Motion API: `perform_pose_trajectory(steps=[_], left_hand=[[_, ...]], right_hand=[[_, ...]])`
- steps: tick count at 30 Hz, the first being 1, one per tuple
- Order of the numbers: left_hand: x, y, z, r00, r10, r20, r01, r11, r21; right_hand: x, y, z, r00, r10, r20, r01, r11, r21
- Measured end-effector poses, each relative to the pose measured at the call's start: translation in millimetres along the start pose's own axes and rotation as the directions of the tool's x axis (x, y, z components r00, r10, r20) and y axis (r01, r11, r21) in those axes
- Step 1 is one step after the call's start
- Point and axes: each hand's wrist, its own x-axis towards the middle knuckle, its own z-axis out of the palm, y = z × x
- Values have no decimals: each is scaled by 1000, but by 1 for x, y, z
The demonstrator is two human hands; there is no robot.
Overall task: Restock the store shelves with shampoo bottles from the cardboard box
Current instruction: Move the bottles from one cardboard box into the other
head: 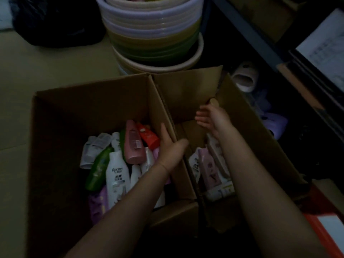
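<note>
A: What is seen from the head view?

B: Two open boxes are set side by side on the floor. The left box (55, 116) is filled with bottles (119, 164): a pink one (134, 144), a green one (98, 168) and a white one (117, 179) are made out among them. A few more bottles (210, 168) are lain in the right box (251, 131).

A: And the hands?

B: The left hand (170, 149) is laid on the cardboard wall between the boxes, thumb on the right side, fingers (164, 132) on the left; no bottle is held. The right hand (210, 118) is held above the right box, fingers (200, 114) spread open and empty.

A: Anything else?

B: Stacked basins (152, 34) are seen behind the boxes. Dim shelves (260, 38) are seen at the right.
</note>
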Motion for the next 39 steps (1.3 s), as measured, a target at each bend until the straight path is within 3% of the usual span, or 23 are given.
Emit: perform_pose_trajectory(steps=[3, 6, 8, 10, 13, 19, 21, 24, 27, 28, 32, 34, 39], left_hand=[[-2, -2, -1, 1000, -30, 7, 30, 1000, -5], [-3, -4, -7, 1000, -18, 14, 19, 1000, -19], [-1, -10, -6, 1000, -23, 3, 23, 999, -30], [1, -12, -5, 1000, -11, -7, 11, 999, -38], [4, -13, -3, 1000, 22, -8, -22, 999, -30], [0, -11, -3, 1000, 19, -18, -19, 999, -27], [1, -12, -2, 1000, 12, -6, -12, 999, -33], [-2, -10, -1, 1000, 23, -1, -23, 999, -28], [-3, -5, 1, 1000, 17, 1, -17, 999, -30], [-3, -4, 2, 1000, 15, -4, -15, 999, -29], [-3, -6, 0, 999, 31, -8, -32, 999, -7], [0, -7, 0, 1000, 29, -10, -29, 1000, -10], [5, -13, 0, 999, 32, -11, -33, 999, -42]], right_hand=[[25, 41, -17, 966, 243, -84, -255, 952, -172], [12, 78, -27, 929, 354, -104, -367, 860, -355], [4, 113, -35, 930, 364, -44, -364, 903, -230], [7, 143, -40, 938, 339, -76, -347, 927, -146], [51, 188, -49, 949, 299, -104, -310, 942, -127], [17, 169, -46, 952, 299, -62, -305, 935, -180], [18, 187, -49, 951, 305, -61, -306, 883, -356], [41, 230, -54, 907, 410, -94, -385, 719, -578], [26, 204, -43, 952, 284, -114, -285, 690, -665], [22, 192, -41, 963, 234, -130, -263, 729, -632], [30, 185, -32, 953, 268, -142, -303, 871, -387], [32, 188, -22, 934, 343, -97, -352, 846, -401], [41, 191, -10, 790, 604, -107, -601, 727, -333]])
